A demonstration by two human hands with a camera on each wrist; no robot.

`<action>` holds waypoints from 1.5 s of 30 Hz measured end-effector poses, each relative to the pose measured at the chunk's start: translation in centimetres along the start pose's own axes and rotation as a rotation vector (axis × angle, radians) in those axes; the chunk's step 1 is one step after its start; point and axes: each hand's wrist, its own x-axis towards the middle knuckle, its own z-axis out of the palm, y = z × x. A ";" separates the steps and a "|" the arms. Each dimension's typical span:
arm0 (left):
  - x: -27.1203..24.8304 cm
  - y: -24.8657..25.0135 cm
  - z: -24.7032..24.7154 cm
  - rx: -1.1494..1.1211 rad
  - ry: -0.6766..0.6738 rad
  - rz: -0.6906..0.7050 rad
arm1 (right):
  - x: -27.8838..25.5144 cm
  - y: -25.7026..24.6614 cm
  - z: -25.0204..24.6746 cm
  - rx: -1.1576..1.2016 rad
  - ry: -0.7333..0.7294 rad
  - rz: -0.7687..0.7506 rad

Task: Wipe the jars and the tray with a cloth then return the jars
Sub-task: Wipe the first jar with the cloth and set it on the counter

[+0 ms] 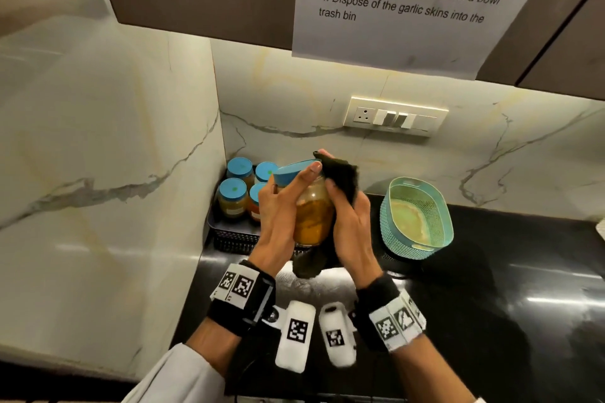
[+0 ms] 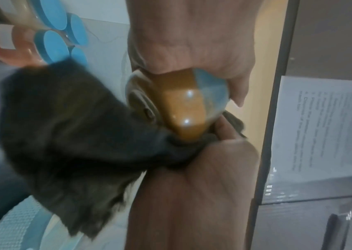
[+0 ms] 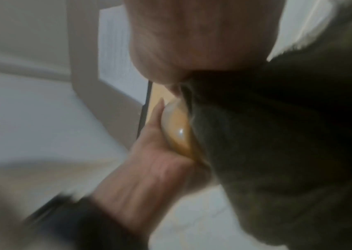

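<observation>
Your left hand (image 1: 278,206) grips the tilted blue-lidded jar (image 1: 312,206) | your right hand (image 1: 352,226) presses the dark cloth (image 1: 340,177) round it | four jars stand in the tray (image 1: 229,232).

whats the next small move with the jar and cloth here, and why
Probably turn the jar a little in the left hand so the right hand can rub the dark cloth over an unwiped side. The cloth now covers only the jar's right side and bottom, the jar is held tilted above the counter, and four other jars still stand in the tray.
</observation>
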 end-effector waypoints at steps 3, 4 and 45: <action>0.8 0.2 -0.1 -0.007 0.017 -0.027 | -2.6 0.8 0.6 -0.150 -0.080 -0.180; 0.8 0.1 -0.1 -0.010 0.029 -0.037 | -2.7 1.2 0.4 -0.176 -0.097 -0.216; -0.1 0.2 1.5 0.136 -0.076 0.124 | 1.0 -1.0 -2.1 0.017 0.049 0.189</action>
